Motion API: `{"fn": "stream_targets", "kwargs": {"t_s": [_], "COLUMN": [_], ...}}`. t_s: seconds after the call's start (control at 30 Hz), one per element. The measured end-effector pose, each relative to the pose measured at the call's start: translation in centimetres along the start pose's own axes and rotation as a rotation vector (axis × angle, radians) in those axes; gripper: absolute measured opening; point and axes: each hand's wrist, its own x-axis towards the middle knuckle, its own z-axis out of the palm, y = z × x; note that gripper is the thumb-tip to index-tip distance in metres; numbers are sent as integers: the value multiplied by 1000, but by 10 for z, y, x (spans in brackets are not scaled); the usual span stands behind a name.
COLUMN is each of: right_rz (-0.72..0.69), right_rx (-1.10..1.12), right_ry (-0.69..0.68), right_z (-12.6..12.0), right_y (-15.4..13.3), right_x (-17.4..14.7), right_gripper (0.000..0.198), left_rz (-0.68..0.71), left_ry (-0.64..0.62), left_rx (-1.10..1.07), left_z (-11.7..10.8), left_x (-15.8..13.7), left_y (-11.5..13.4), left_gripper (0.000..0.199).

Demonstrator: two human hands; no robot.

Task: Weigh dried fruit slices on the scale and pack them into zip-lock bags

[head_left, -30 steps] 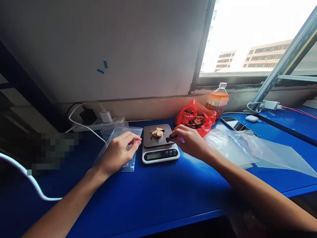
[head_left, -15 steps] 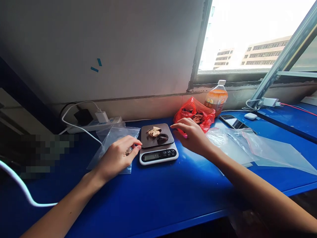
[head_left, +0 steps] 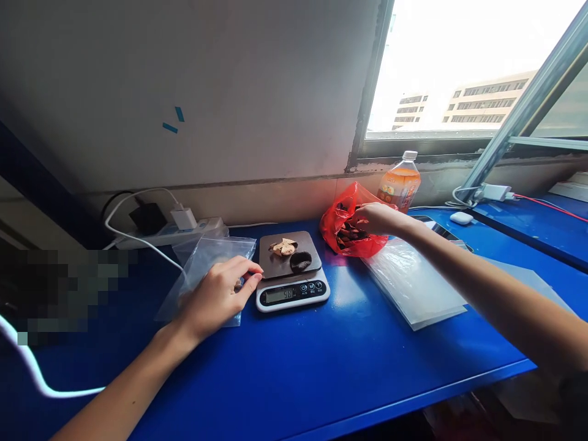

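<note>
A white kitchen scale with a dark metal plate bears a pale, curled dried piece and a dark, cup-shaped dried piece. At the plate's left corner is my left hand, thumb and forefinger tips pinched together; anything between them is too small to make out. Under and behind that hand lies a clear zip bag. My right hand reaches into an open red plastic bag, its fingertips at the dark dried pieces inside. The bag and hand hide whether those fingers grip anything.
Clear plastic bags lie stacked right of the scale. A drink bottle stands behind the red bag. A phone and a white earphone case lie farther right. A power strip with chargers sits back left.
My right hand has moved from beside the scale plate rightward into the red bag. My left hand stays by the scale. The view has shifted slightly.
</note>
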Motion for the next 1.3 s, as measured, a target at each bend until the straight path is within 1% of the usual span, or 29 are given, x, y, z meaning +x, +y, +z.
{"fn": "stream_targets", "kwargs": {"t_s": [0.07, 0.17, 0.23, 0.3, 0.4, 0.47, 0.53, 0.6, 0.63, 0.67, 0.73, 0.8, 0.87, 0.97, 1.1, 1.23, 1.3], "right_rz": [15, 85, 147, 216, 302, 332, 363, 381, 378, 366, 333, 323, 327, 309, 245, 135, 124], "right_rx": [-21, -56, -78, -95, -108, -88, -21, 49, 67, 68, 57, 58, 78, 157, 230, 267, 272], "right_ry": [-23, -41, -31, 13, 113, 193, 337, 504, 563, 588, 567, 526, 524, 584, 654, 665, 651], "right_z": [6, 14, 13, 7, -12, -22, -26, -22, -18, -14, -7, -3, -4, -10, -16, -15, -14], "right_y": [-4, -7, -6, -4, -3, -8, -21, -41, -51, -61, -78, -88, -90, -86, -87, -93, -92], "right_x": [10, 18, 18, 15, 3, -8, -20, -31, -36, -40, -47, -52, -56, -63, -69, -69, -67], "right_gripper": [22, 21, 21, 22, 27, 29, 29, 27, 25, 24, 22, 21, 20, 20, 24, 28, 32], "left_rz": [-5, -16, -5, 19, 48, 58, 64, 67, 69, 71, 71, 61, 46, 46, 55, 61, 64], "left_ry": [5, 13, 18, 24, 25, 28, 28, 21, 16, 13, 7, 3, -1, -5, -32, -46, -53], "left_rx": [1, 1, 7, 17, 27, 31, 34, 35, 37, 39, 47, 57, 68, 80, 77, 79, 85], "left_z": [-1, -4, -6, -8, -10, -11, -12, -12, -13, -14, -16, -17, -19, -18, -15, -13, -13], "left_x": [0, -1, -2, -3, -3, -4, -4, -5, -5, -6, -6, -6, -7, -7, -7, -7, -7], "left_y": [0, 1, 1, 1, 1, 2, 4, 7, 9, 10, 12, 13, 13, 11, 9, 9, 8], "left_gripper": [29, 30, 29, 27, 25, 24, 24, 24, 24, 24, 24, 25, 26, 26, 24, 24, 25]}}
